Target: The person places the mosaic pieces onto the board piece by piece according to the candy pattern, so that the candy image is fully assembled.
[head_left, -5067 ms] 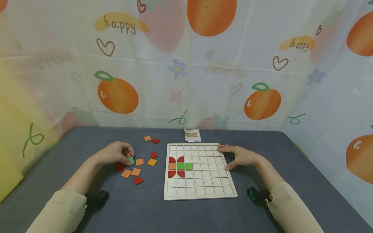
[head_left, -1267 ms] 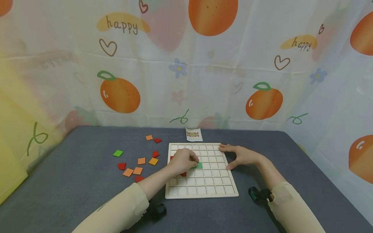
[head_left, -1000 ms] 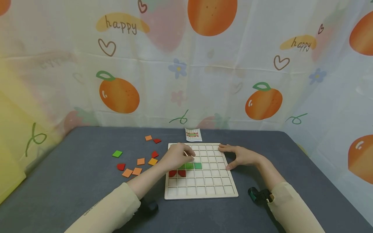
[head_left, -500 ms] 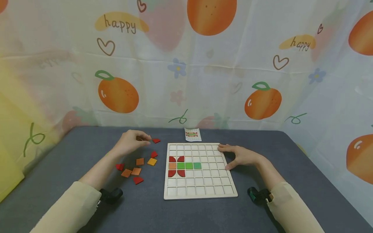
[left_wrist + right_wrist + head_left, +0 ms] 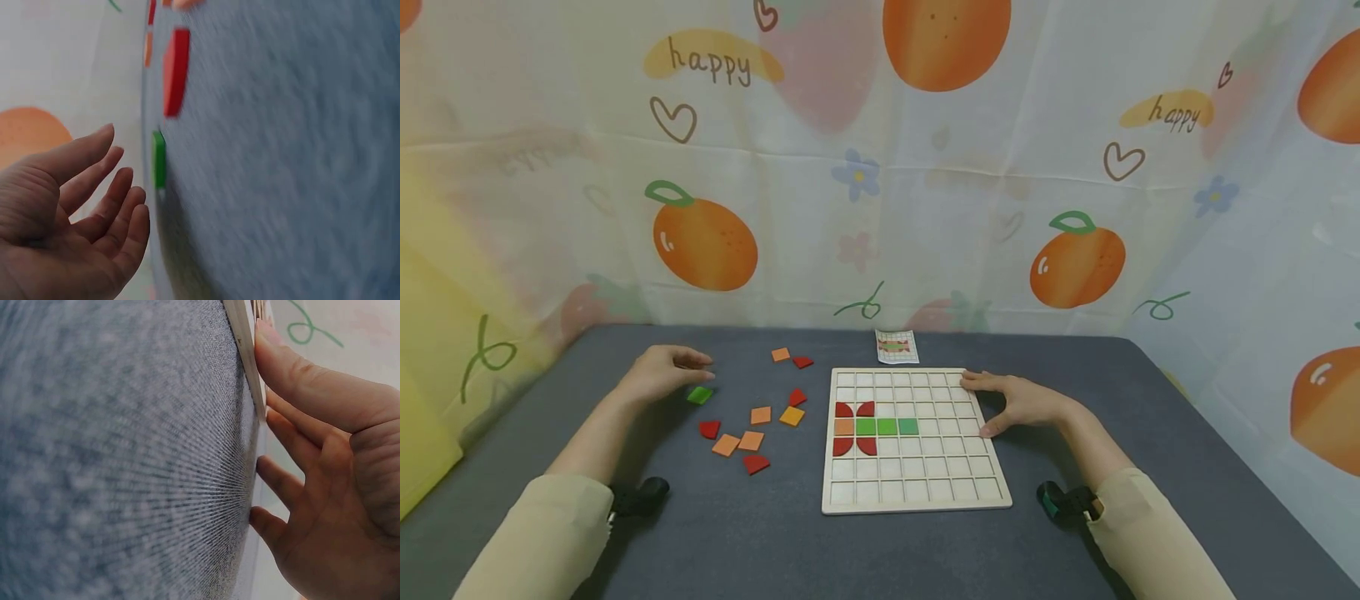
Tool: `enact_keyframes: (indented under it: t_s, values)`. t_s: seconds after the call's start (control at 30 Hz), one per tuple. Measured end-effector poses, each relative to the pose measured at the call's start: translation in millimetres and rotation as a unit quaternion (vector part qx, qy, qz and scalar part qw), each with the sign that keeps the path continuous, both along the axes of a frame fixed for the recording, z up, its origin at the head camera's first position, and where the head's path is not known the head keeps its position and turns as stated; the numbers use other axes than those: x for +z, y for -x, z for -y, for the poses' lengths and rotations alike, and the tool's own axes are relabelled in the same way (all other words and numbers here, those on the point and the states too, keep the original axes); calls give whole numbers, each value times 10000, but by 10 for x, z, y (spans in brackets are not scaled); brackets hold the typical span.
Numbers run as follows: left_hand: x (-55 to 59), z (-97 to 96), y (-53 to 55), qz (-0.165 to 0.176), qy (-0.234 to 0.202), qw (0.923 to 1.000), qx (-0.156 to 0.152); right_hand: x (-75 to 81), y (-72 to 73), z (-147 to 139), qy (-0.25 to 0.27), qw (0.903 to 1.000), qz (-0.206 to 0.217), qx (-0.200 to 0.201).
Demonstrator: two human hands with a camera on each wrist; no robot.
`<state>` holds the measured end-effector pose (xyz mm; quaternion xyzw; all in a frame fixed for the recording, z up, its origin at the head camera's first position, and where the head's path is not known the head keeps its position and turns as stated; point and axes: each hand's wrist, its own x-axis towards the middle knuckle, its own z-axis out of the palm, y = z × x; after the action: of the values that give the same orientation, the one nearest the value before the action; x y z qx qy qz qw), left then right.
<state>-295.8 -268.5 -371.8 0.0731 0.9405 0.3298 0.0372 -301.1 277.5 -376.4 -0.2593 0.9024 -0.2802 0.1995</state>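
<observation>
My left hand [image 5: 662,372] hovers just behind and left of a green square tile [image 5: 700,395], touching nothing. In the left wrist view its fingers are loosely bent, thumb apart, with the green tile [image 5: 159,160] beyond the fingertips. My right hand [image 5: 1022,402] rests thumb and fingertips along the right edge of a pale wooden grid board [image 5: 917,493]; the right wrist view has the thumb against the board's edge [image 5: 247,359]. On the board, an orange tile [image 5: 843,427] and three green-toned tiles [image 5: 887,427] form a row, with red quarter-round tiles [image 5: 866,447] above and below its left end.
Loose orange tiles [image 5: 751,440], red tiles [image 5: 756,464] and a yellow-orange tile [image 5: 792,416] lie between my left hand and the board. Behind the board lies a small printed pattern card [image 5: 897,347]. A fruit-print curtain [image 5: 940,233] hangs behind the dark table [image 5: 910,554].
The left hand set a teal-green tile at the right end of the row, then withdrew leftward past the orange tile at the back to the loose green tile. The right hand has stayed put.
</observation>
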Motion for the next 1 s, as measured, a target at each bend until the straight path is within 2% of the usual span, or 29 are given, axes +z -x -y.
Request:
enact_keyframes:
  t_s: [0.2, 0.5, 0.63, 0.8, 1.0]
  values:
    - [-72, 176, -12, 195, 71, 9993, -316, -7, 1, -1, 8, 10000, 5, -5]
    - [-164, 345, 4, 344, -216, 9955, -859, -3, -7, 9, 28, 10000, 13, -45]
    - [-170, 347, -2, 389, -218, 9948, -917, -6, -8, 7, 15, 10000, 10, -57]
    - [-180, 331, 6, 290, -42, 9948, -980, -9, -3, 3, 19, 10000, 39, -59]
    - [-183, 309, 17, 334, -26, 9953, -905, -12, 11, -2, 56, 10000, 40, -26]
